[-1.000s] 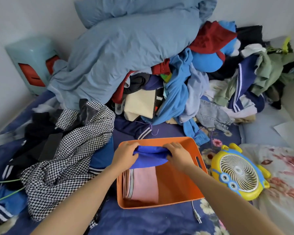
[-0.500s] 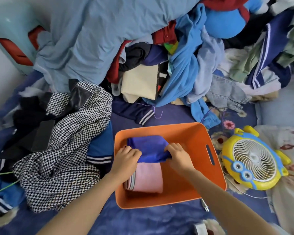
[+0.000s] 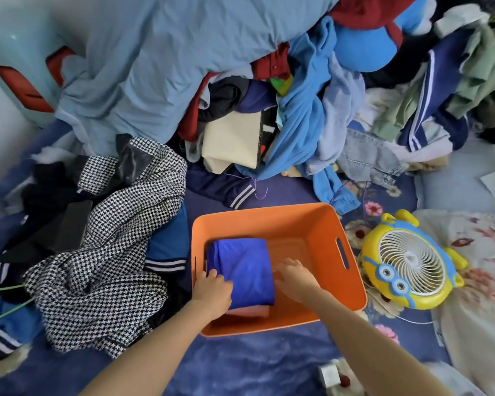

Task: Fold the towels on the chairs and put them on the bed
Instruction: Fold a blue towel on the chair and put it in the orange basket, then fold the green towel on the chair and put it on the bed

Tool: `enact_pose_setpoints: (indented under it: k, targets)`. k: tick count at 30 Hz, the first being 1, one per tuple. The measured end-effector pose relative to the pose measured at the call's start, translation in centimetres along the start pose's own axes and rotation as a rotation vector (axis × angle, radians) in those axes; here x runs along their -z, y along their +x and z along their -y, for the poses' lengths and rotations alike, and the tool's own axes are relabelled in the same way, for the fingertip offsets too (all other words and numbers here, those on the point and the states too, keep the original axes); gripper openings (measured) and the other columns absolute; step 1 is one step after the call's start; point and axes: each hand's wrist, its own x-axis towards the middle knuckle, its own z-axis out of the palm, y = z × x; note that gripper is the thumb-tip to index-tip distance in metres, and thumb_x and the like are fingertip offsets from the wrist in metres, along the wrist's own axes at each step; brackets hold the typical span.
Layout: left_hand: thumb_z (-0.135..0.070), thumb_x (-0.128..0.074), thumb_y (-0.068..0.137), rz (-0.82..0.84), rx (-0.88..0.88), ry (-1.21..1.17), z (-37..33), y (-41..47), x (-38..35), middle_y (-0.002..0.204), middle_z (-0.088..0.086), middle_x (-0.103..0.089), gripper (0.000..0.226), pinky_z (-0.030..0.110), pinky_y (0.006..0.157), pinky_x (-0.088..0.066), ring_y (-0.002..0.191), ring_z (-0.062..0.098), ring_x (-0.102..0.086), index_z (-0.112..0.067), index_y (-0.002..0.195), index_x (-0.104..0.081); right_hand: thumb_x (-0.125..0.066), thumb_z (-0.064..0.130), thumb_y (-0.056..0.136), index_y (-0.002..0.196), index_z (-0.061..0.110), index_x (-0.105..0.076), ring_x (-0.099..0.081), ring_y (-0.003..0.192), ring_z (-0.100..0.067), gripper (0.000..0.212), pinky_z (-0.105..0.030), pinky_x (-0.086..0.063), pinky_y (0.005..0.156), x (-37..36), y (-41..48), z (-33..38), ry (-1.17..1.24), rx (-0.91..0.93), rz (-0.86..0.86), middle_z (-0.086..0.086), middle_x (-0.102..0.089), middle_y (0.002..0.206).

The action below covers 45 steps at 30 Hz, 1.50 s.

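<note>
Folded blue cloth towel (image 3: pixel 240 270), lower centre, tops one pink folded towel (image 3: pixel 249 311) in one orange plastic bin (image 3: pixel 320 224) on navy floral bedsheet (image 3: pixel 240 364); left hand (image 3: pixel 213 291) grips its edge, right hand (image 3: pixel 293 277) flat; one yellow fan (image 3: pixel 412 261)

Both arms are bare and reach forward from the bottom of the view. They come closer together toward the hands. The left arm (image 3: pixel 155 347) comes up from the lower left. The right arm (image 3: pixel 369 338) comes up from the lower right. The left hand (image 3: pixel 213 290) is palm down with its fingers curled, and it holds the left edge of the blue towel (image 3: pixel 240 270). The right hand (image 3: pixel 293 277) is palm down too. Its fingers are straight and spread out, and they touch the towel's right edge. The two hands are near each other but do not touch.
</note>
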Motion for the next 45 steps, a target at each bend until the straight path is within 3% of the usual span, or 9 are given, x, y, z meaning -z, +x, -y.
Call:
enact_pose_setpoints:
  k: [13, 15, 18, 21, 25, 30, 35, 42, 45]
  targets:
    - [-0.028, -0.041, 0.092, -0.484, 0.097, -0.102, 1.3, -8.0, 6.6, 0.119, 0.005, -0.057, 0.029, 0.038, 0.094, -0.033, 0.118, 0.026, -0.043, -0.014, 0.112, -0.057, -0.044, 0.021, 0.093, 0.135, 0.019, -0.045, -0.031, 0.132, -0.027, 0.042, -0.038, -0.033, 0.106, 7.4, -12.3, 3.2, -0.131, 0.018, -0.239, -0.006, -0.036, 0.144]
    - [-0.026, -0.051, 0.087, -0.577, 0.095, -0.157, 1.4, -9.9, 7.0, 0.106, 0.006, -0.063, 0.022, 0.04, 0.088, -0.039, 0.109, 0.029, -0.052, -0.012, 0.1, -0.063, -0.043, 0.02, 0.094, 0.136, 0.019, -0.045, -0.03, 0.133, -0.027, 0.042, -0.039, -0.033, 0.105, 7.9, -14.0, 4.0, -0.16, 0.034, -0.266, -0.005, -0.035, 0.145]
    - [-0.026, -0.076, 0.058, -0.684, 0.098, -0.131, 1.9, -12.7, 6.9, 0.069, 0.0, -0.065, 0.017, 0.034, 0.06, -0.049, 0.073, 0.026, -0.063, -0.016, 0.065, -0.064, -0.043, 0.021, 0.095, 0.137, 0.02, -0.043, -0.027, 0.136, -0.026, 0.042, -0.038, -0.032, 0.106, 8.1, -16.3, 5.6, -0.194, 0.056, -0.301, -0.004, -0.032, 0.147]
    - [-0.028, -0.069, 0.058, -0.788, 0.124, -0.132, 2.6, -14.9, 6.5, 0.066, -0.003, -0.066, 0.012, 0.031, 0.052, -0.048, 0.065, 0.022, -0.062, -0.018, 0.06, -0.062, -0.042, 0.024, 0.095, 0.134, 0.016, -0.045, -0.028, 0.134, -0.027, 0.04, -0.039, -0.031, 0.103, 8.1, -17.7, 7.0, -0.228, 0.072, -0.34, -0.005, -0.034, 0.146]
    - [-0.022, -0.07, 0.073, -0.742, 0.166, -0.241, 3.1, -18.1, 5.4, 0.091, 0.006, -0.071, 0.019, 0.042, 0.07, -0.049, 0.088, 0.03, -0.063, -0.01, 0.088, -0.07, -0.043, 0.024, 0.094, 0.133, 0.018, -0.046, -0.028, 0.134, -0.026, 0.04, -0.038, -0.031, 0.101, 7.6, -19.3, 8.2, -0.246, 0.119, -0.371, -0.004, -0.034, 0.146]
    - [-0.032, -0.043, 0.094, -0.764, 0.273, -0.231, 2.9, -22.3, 4.4, 0.128, 0.0, -0.056, 0.038, 0.036, 0.097, -0.036, 0.121, 0.023, -0.045, -0.015, 0.126, -0.053, -0.047, 0.021, 0.093, 0.137, 0.023, -0.042, -0.023, 0.138, -0.022, 0.044, -0.036, -0.027, 0.106, 7.4, -21.1, 9.2, -0.247, 0.203, -0.392, -0.003, -0.028, 0.15]
    - [-0.034, -0.042, 0.094, -0.8, 0.459, -0.237, 1.9, -27.5, 2.7, 0.126, -0.001, -0.058, 0.037, 0.034, 0.095, -0.036, 0.118, 0.021, -0.046, -0.016, 0.123, -0.055, -0.048, 0.019, 0.092, 0.137, 0.022, -0.041, -0.024, 0.138, -0.022, 0.046, -0.036, -0.028, 0.107, 6.3, -22.9, 11.0, -0.293, 0.376, -0.405, -0.002, -0.028, 0.15]
    - [-0.026, -0.049, 0.09, -0.781, 0.802, -0.346, -4.5, -38.8, -4.1, 0.104, 0.009, -0.065, 0.026, 0.039, 0.084, -0.041, 0.105, 0.031, -0.054, -0.008, 0.101, -0.064, -0.049, 0.023, 0.091, 0.136, 0.022, -0.043, -0.029, 0.134, -0.023, 0.046, -0.033, -0.033, 0.102, 0.5, -26.2, 13.9, -0.405, 0.681, -0.355, -0.004, -0.035, 0.144]
    - [-0.025, -0.057, 0.076, -0.792, 0.955, -0.334, -5.9, -45.6, -7.4, 0.088, 0.007, -0.069, 0.022, 0.039, 0.071, -0.05, 0.086, 0.032, -0.063, -0.014, 0.09, -0.07, -0.049, 0.021, 0.09, 0.135, 0.02, -0.044, -0.031, 0.131, -0.025, 0.045, -0.035, -0.036, 0.099, -2.5, -28.3, 17.2, -0.433, 0.808, -0.296, -0.006, -0.039, 0.139]
